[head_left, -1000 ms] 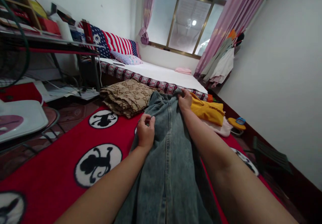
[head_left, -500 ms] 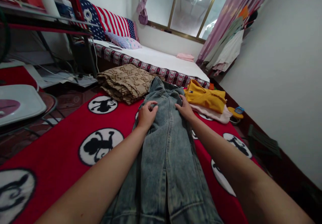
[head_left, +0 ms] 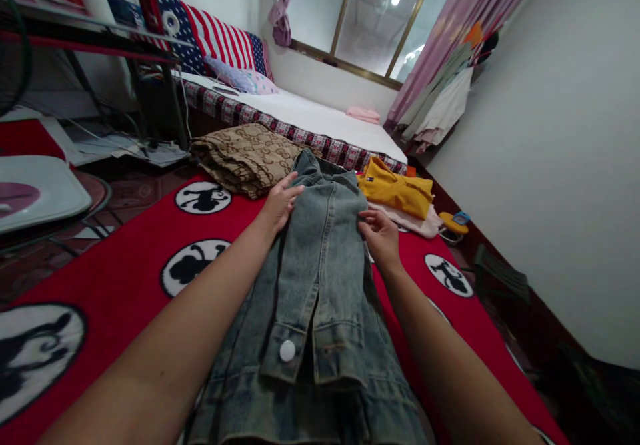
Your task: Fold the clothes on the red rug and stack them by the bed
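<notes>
A faded blue denim jacket [head_left: 320,278] lies lengthwise on a red blanket [head_left: 135,265] printed with white circles and black monkey shapes. Both sleeves are folded onto its back, cuffs toward me. My left hand [head_left: 281,200] rests flat on the jacket's upper left edge, fingers stretched out. On the jacket's right edge, my right hand [head_left: 381,235] has its fingers curled and pinches the denim.
A folded brown patterned cloth [head_left: 245,155] lies beyond the jacket at the left. A yellow garment [head_left: 397,188] sits on a pale pink one at the right. Behind them is a bed [head_left: 320,115]. A desk [head_left: 95,32] stands at the left, a white wall at the right.
The jacket's sleeve cuffs now show near me. My left hand opened flat and slid to the jacket's left edge. My right hand drew back along the right edge.
</notes>
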